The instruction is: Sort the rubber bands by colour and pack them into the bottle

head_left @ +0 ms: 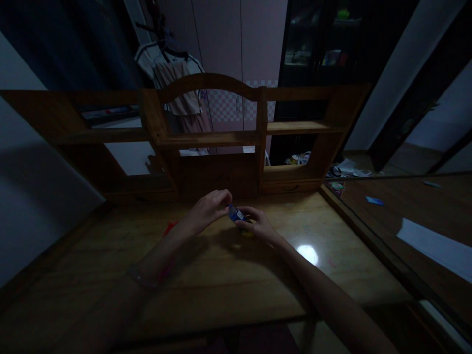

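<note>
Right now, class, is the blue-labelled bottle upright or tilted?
Tilted: the bottle slants, top toward the left hand, with the right hand gripping it.

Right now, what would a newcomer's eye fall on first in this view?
Probably the tilted, blue-labelled bottle near the middle, with the right hand around its body and the left hand at its upper end. Next, the bright glare on the wooden tabletop, beside the right forearm. Then something red, partly hidden by the left forearm.
</note>
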The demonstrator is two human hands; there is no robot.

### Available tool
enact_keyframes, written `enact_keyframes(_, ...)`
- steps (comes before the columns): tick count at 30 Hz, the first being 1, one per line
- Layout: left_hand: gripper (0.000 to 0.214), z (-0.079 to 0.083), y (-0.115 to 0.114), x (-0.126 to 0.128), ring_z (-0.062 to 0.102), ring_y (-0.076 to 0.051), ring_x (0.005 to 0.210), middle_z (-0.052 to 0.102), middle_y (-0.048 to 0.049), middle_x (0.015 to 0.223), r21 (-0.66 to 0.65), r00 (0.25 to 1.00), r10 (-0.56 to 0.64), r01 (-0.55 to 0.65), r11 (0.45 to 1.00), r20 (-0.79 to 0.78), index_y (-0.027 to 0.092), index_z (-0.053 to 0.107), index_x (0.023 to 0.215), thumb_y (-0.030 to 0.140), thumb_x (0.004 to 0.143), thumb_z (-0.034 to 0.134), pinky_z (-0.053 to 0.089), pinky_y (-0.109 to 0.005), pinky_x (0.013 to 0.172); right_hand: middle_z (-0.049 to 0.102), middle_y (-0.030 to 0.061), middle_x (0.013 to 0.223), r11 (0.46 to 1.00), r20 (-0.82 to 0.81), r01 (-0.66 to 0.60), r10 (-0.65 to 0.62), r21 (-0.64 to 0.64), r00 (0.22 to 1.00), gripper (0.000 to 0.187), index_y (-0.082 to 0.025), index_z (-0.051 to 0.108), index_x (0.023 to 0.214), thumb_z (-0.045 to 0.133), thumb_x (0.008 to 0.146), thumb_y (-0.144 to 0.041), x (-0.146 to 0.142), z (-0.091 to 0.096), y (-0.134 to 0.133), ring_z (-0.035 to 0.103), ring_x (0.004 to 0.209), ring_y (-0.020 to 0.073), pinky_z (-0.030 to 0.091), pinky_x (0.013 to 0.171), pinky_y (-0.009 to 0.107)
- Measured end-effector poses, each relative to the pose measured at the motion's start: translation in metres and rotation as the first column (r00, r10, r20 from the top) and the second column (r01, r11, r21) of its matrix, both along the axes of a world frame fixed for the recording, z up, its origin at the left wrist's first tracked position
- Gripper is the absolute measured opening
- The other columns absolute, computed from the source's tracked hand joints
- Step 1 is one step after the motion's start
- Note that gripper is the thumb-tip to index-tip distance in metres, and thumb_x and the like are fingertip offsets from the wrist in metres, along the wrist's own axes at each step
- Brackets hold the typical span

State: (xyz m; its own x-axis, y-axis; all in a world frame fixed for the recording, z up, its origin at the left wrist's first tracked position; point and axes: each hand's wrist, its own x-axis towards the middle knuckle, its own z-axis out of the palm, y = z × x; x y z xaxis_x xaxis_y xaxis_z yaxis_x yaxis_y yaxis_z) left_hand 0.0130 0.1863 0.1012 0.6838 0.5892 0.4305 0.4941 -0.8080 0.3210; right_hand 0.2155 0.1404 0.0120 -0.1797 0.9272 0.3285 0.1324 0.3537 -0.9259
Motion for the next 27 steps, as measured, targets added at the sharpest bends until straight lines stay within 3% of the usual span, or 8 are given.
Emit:
enact_keyframes(15,0.006,0.008,0.002,-0.003,0.059,-0.012,0.069,0.062,0.0007,0.078,-0.147,0.996,-0.036,0.024,0.989,-0.078,0.017,0.058,0.087,0.019,0.081,0.061,0.041,-0.022,0.062,0.065,0.0054,0.116,0.999,0.011,-0.053,0.052,0.014,0.999,0.045,-0.022,0.065,0.117,0.074,0.075,-0.034,-0.002,0.004,-0.005,0.062,0.102,0.0206,0.049,0.090,0.035)
enact_keyframes(20,0.013,0.016,-0.006,-0.007,0.067,-0.015,0.080,0.070,-0.0025,0.087,-0.272,0.995,-0.096,0.089,0.958,-0.014,0.018,0.063,0.095,0.016,0.084,0.056,0.047,-0.023,0.071,0.064,0.0052,0.116,0.998,0.004,-0.067,0.067,0.018,0.998,0.043,-0.023,0.065,0.117,0.073,0.076,-0.034,-0.002,0.006,-0.006,0.062,0.101,0.0204,0.049,0.090,0.036)
enact_keyframes(27,0.023,0.025,-0.014,-0.008,0.069,-0.017,0.089,0.073,-0.0035,0.094,-0.329,0.997,-0.078,0.083,0.941,0.029,0.019,0.066,0.102,0.015,0.084,0.053,0.051,-0.028,0.081,0.065,0.0053,0.114,0.998,0.006,-0.069,0.069,0.007,0.998,0.045,-0.022,0.066,0.117,0.074,0.075,-0.034,-0.002,0.009,-0.006,0.062,0.100,0.0202,0.048,0.090,0.035)
